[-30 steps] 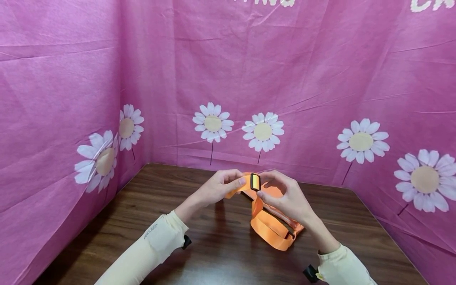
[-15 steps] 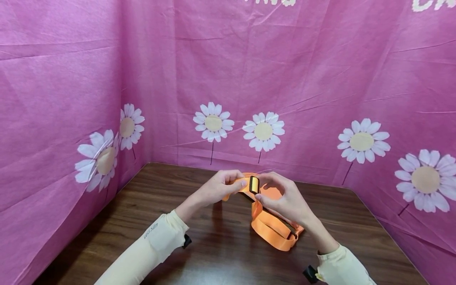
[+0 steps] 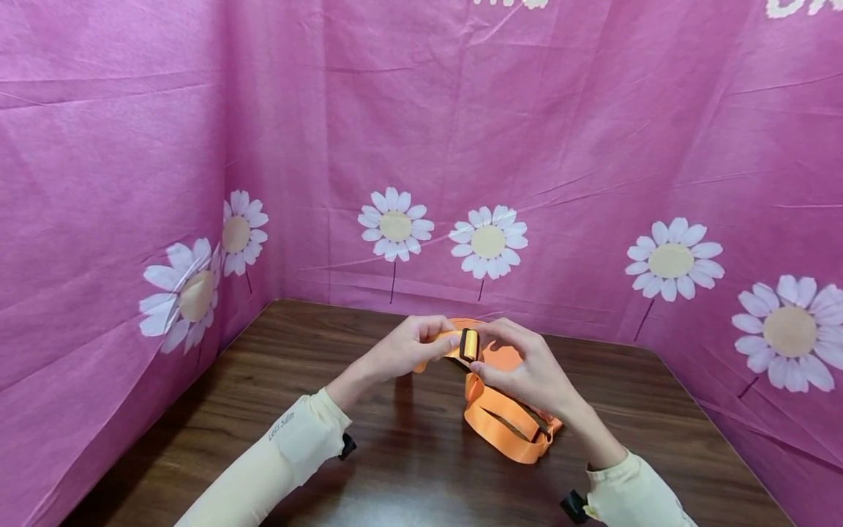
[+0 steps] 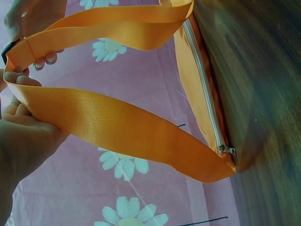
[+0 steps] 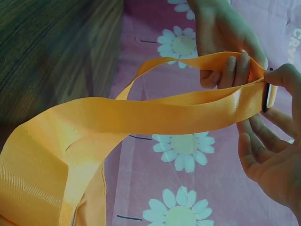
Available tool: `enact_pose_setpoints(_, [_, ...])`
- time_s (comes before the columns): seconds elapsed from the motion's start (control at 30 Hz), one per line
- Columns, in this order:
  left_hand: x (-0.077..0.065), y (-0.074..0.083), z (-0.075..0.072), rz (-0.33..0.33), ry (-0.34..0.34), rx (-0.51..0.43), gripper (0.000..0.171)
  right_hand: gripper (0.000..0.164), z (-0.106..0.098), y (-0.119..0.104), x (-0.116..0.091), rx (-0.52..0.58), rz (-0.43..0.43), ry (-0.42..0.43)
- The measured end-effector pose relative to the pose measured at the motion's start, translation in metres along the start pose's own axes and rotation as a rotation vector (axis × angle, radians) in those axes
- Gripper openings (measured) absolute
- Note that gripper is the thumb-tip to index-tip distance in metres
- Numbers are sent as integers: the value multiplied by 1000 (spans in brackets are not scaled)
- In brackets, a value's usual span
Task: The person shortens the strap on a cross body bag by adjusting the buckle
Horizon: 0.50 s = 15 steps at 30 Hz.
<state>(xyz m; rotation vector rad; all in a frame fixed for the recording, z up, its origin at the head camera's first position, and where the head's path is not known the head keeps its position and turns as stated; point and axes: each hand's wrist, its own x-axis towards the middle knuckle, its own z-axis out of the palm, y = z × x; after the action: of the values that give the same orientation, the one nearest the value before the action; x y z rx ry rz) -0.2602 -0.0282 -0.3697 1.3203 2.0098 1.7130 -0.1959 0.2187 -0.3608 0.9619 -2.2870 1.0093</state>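
Observation:
An orange pouch-like bag [image 4: 192, 80] with a zipper stands on the table, its long webbing strap [image 4: 101, 117] raised in a loop. Near the strap's top sits a black slide buckle [image 3: 470, 345] with webbing threaded through it. My left hand [image 3: 403, 348] pinches the strap just left of the buckle, thumb in front. From the other side my right hand [image 3: 530, 360] holds the buckle by its edges between thumb and fingers. Part of the bag is hidden behind the right hand in the head view. A slack strap loop [image 3: 503, 428] hangs down toward the table.
The dark wooden table [image 3: 276, 432] carries the bag toward its far side. A pink curtain [image 3: 408, 132] with printed daisies encloses the back and both sides, close behind the hands. Both forearms wear pale sleeves [image 3: 283, 446].
The buckle has tipped and sunk slightly between the fingers, and the left thumb has edged right toward it. The slack strap loop has shifted a little. Both hands keep their holds.

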Motion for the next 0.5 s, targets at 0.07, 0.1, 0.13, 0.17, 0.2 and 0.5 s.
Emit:
enact_pose_setpoints(0.07, [0,0,1,-2,-6,-7,18,43,1,0,0,-2,-4,0])
enact_pose_setpoints(0.1, [0,0,1,-3,-11,-11,18,44,1,0,1,-1,-11,2])
enact_pose_setpoints(0.13, [0,0,1,-5,-18,-14,18,44,1,0,1,1,-14,5])
enact_pose_setpoints(0.17, [0,0,1,-10,-28,-24,19,45,1,0,1,-1,-20,9])
enact_pose_setpoints(0.2, [0,0,0,-14,-41,-33,20,45,1,0,1,-3,-26,13])
enact_pose_setpoints(0.5, [-1,0,-10,-34,-160,127,29,47,-4,2,0,-24,-23,1])
